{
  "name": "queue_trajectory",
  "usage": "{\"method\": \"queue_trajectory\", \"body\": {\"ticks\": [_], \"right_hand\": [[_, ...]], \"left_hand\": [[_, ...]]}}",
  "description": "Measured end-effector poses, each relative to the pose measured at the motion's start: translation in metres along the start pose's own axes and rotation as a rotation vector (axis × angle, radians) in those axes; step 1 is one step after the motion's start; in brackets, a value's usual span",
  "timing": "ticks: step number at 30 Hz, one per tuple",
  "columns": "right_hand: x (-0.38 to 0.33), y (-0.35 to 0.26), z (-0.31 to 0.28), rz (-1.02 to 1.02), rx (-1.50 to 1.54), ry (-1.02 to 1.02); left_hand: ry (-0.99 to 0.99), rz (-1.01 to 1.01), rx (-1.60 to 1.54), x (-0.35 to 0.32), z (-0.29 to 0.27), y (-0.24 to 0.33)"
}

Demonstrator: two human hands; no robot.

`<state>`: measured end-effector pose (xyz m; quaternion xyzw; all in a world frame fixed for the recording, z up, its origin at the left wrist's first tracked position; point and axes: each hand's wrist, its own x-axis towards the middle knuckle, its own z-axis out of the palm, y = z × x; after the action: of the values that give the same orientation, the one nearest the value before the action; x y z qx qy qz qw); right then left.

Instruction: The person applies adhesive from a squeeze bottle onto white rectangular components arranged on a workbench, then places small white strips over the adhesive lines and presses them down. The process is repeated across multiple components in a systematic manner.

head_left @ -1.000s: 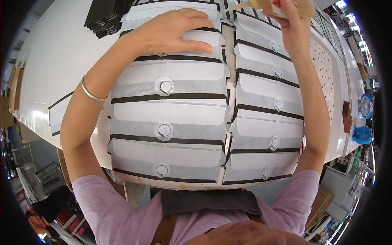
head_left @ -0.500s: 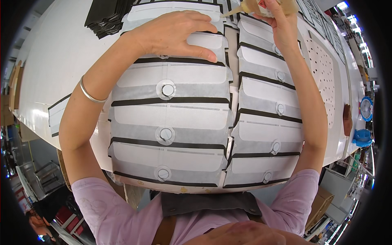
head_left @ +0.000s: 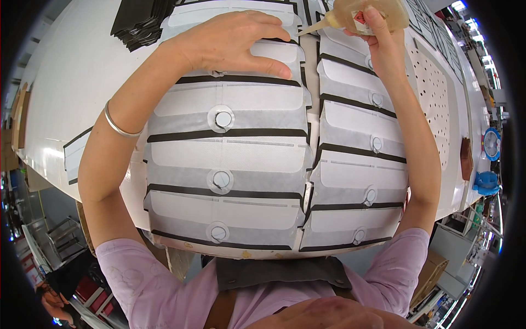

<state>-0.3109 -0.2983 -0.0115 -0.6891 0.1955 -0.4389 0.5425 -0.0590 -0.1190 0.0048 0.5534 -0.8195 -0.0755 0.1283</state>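
Rows of overlapping white and grey panels (head_left: 230,151) with black edges lie before me in two columns. Most show a round white disc (head_left: 223,119) at the middle. My left hand (head_left: 241,45) spreads over the upper part of the left column, thumb apart from the fingers, holding nothing. In my right hand (head_left: 383,46) is a squeeze bottle (head_left: 342,13) of pale yellowish liquid, tilted with its thin nozzle pointing left. The nozzle tip is close to the right edge of a panel, near my left fingertips; whether it touches cannot be made out.
A stack of black pieces (head_left: 141,24) stands at the far left of the white table (head_left: 60,104). A single panel (head_left: 79,156) lies near the left edge. At right are a perforated sheet (head_left: 430,101), a reddish-brown block (head_left: 466,159) and a blue fan (head_left: 491,145).
The bottle in my right hand has come nearer and shows more fully, its nozzle tip lower along the panel edge. My left hand has stayed nearly in place.
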Motion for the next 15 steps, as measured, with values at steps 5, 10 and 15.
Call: {"method": "queue_trajectory", "body": {"ticks": [5,10,15], "right_hand": [[0.002,-0.002,0.003,-0.115,-0.042,-0.045],[0.016,-0.012,0.006,-0.253,-0.235,-0.052],[0.044,-0.069,0.020,-0.715,-0.013,0.139]], "left_hand": [[-0.027,-0.019,0.007,0.001,-0.002,0.002],[0.007,-0.004,0.023,-0.001,0.002,-0.001],[0.044,0.007,0.044,-0.003,0.006,-0.003]]}}
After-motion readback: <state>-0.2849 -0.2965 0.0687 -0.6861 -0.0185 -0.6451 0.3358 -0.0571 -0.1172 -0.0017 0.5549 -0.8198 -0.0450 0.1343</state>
